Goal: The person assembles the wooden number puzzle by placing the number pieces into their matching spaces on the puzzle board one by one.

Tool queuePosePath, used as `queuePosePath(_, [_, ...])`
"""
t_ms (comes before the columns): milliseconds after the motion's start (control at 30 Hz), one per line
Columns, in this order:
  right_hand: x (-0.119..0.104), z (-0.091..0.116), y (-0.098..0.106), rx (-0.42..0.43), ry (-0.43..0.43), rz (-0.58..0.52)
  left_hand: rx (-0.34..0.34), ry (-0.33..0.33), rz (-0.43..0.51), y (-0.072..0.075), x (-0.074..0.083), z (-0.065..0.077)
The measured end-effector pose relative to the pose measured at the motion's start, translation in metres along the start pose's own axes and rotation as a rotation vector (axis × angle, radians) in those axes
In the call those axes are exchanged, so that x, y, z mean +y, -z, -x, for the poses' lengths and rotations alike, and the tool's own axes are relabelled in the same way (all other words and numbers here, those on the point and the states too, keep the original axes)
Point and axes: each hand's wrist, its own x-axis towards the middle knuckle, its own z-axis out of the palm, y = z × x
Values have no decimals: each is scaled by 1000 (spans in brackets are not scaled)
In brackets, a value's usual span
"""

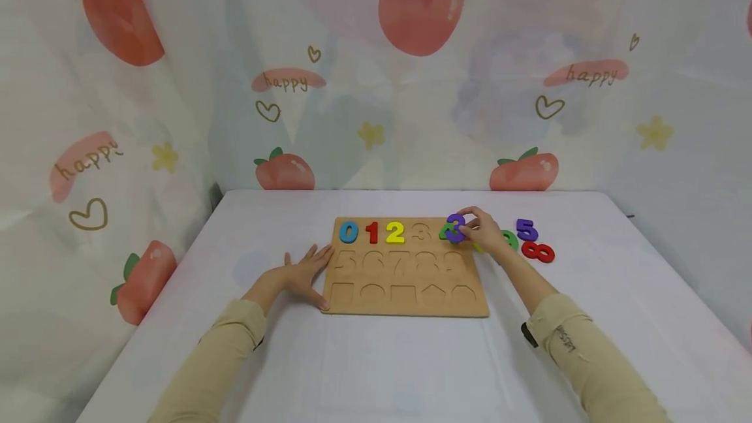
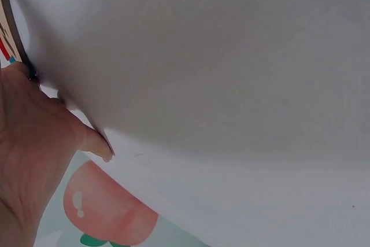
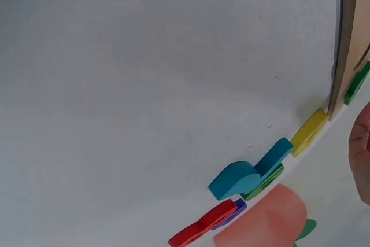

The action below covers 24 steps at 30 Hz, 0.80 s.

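A wooden number puzzle board (image 1: 382,277) lies on the table. Blue 0 (image 1: 348,232), red 1 (image 1: 372,233) and yellow 2 (image 1: 395,232) sit in its top row, left of a bare 3-shaped recess. My right hand (image 1: 483,230) pinches a purple number 3 (image 1: 455,228) over the top right of the board, partly covering a green number piece (image 1: 443,232) there. My left hand (image 1: 302,275), fingers spread, rests against the board's left edge; in the left wrist view the left hand (image 2: 43,137) shows its thumb side. Only part of the right hand (image 3: 361,154) enters the right wrist view.
Right of the board lie a purple 5 (image 1: 527,230), a red 8 (image 1: 538,252) and a green piece (image 1: 510,238) partly behind the right arm. The right wrist view adds a blue piece (image 3: 248,173) and a yellow piece (image 3: 309,132). A printed curtain (image 1: 446,129) stands behind the table.
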Motion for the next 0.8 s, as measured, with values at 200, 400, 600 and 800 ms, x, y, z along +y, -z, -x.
queuePosePath(200, [-4, -9, -9, -7, 40, 12, 2, -4, 10, 2, 1, 1])
queuePosePath(400, [-9, -17, -19, -7, 31, -6, 7, -15, 18, 2, 1, 3])
queuePosePath(600, [-12, -19, -30, -38, 25, -23, 4, -8, 22, -1, -1, 3])
queuePosePath(800, [-16, -26, -34, -26, 62, -11, 10, -6, 6, -2, 0, 1])
